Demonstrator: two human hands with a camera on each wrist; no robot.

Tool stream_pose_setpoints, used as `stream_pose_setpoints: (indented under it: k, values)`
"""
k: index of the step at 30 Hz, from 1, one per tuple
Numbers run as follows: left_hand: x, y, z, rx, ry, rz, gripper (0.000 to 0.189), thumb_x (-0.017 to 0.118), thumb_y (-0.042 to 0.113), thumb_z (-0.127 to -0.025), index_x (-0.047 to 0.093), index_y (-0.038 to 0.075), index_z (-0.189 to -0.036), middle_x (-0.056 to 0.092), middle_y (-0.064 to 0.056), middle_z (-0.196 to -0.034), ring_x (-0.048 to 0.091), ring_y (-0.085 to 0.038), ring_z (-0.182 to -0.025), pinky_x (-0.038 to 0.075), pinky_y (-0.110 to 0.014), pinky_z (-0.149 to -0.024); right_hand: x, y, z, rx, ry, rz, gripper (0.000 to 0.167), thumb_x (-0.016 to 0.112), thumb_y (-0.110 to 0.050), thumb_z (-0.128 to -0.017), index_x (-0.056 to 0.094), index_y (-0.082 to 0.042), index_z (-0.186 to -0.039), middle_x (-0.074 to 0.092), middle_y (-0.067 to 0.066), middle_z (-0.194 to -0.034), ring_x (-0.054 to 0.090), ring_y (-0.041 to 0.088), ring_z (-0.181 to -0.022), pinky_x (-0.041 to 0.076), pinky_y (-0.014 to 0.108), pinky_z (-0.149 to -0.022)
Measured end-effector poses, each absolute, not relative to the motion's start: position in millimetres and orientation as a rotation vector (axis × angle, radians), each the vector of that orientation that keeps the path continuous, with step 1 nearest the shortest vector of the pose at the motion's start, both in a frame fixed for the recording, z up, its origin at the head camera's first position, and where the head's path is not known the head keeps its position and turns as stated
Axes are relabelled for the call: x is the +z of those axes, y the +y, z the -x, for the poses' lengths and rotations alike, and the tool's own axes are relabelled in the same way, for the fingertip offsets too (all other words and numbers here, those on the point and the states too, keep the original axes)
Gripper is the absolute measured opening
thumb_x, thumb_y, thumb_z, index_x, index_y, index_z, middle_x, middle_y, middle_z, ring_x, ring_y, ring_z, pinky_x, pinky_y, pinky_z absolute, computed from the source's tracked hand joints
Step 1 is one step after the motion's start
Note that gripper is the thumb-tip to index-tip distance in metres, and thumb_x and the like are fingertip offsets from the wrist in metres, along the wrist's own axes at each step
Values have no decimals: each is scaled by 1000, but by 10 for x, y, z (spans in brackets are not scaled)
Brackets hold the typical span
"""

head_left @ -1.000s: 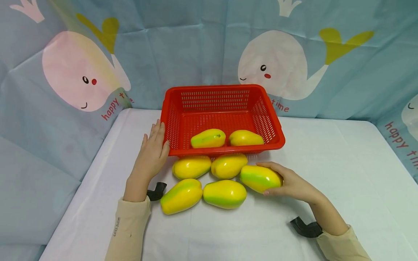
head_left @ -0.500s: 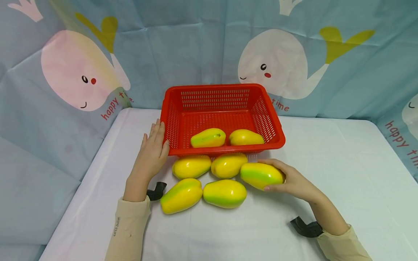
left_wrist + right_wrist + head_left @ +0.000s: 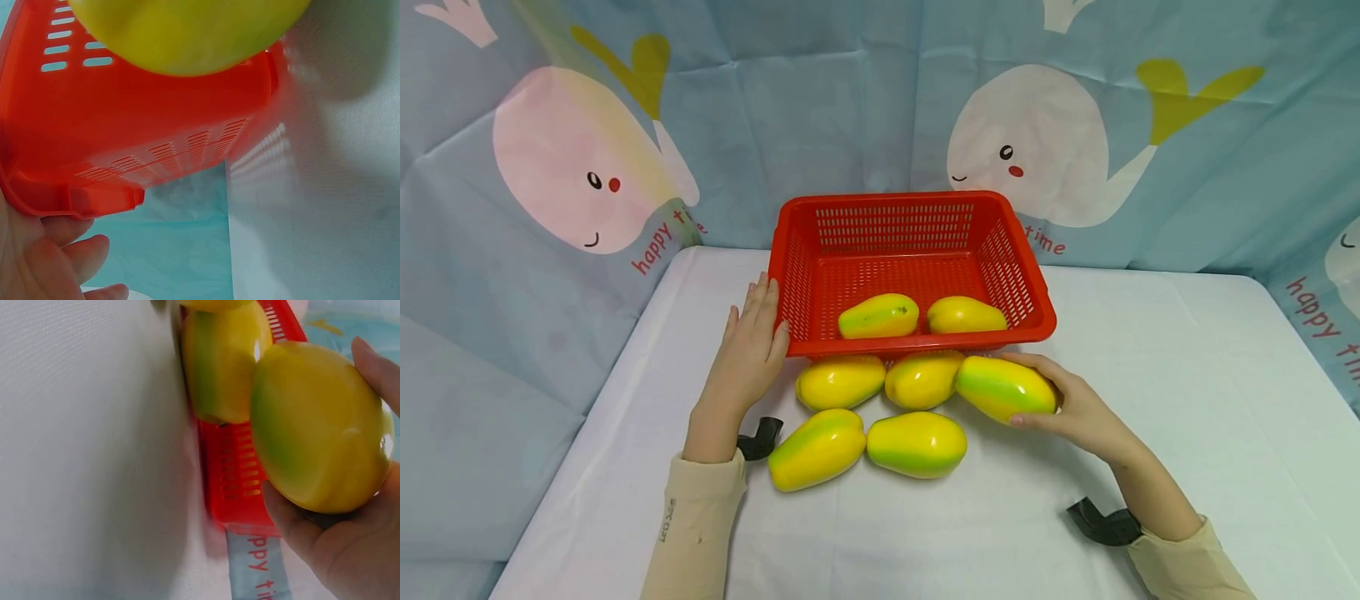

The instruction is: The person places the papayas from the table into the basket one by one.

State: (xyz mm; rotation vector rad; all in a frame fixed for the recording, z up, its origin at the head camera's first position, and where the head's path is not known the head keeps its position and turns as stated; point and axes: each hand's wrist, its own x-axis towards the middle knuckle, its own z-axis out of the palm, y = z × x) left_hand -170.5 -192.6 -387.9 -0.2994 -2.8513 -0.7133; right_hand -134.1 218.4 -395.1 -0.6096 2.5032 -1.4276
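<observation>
My right hand (image 3: 1075,410) grips a yellow-green papaya (image 3: 1004,389) at its right end, thumb on the near side and fingers over the far side. In the right wrist view this papaya (image 3: 319,428) is held clear of the white cloth. My left hand (image 3: 747,350) lies with straight fingers along the left rim of a red plastic basket (image 3: 917,342); in the left wrist view its fingertips (image 3: 87,253) touch under the rim. Inside the basket lie two papayas, one left (image 3: 878,317) and one right (image 3: 966,316).
In front of the basket, two papayas (image 3: 840,383) (image 3: 923,381) sit close to its wall. Two more papayas (image 3: 817,451) (image 3: 917,445) lie nearer on the white tablecloth (image 3: 880,542). A blue whale-print curtain (image 3: 820,108) hangs behind. Black wrist mounts (image 3: 1105,523) stick out by both wrists.
The right hand has lifted the papaya a little and moved it slightly away from me, toward the basket. The left hand stays at the basket's left rim.
</observation>
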Motion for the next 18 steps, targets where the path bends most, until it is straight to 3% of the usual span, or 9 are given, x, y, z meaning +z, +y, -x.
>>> stream_pose_setpoints:
  k: [18]
  values:
    - [-3878,-1924,1706,-722,-2852,292,61,39,23,-99,16,0,-150,12,-15,-156,11,-32,-143,7,-57,-111,-3914,2168,1318,-1569,2486,599,64,72,-4,-81,46,-16,-139,49,0,-131,48,16,-106,43,20,-86]
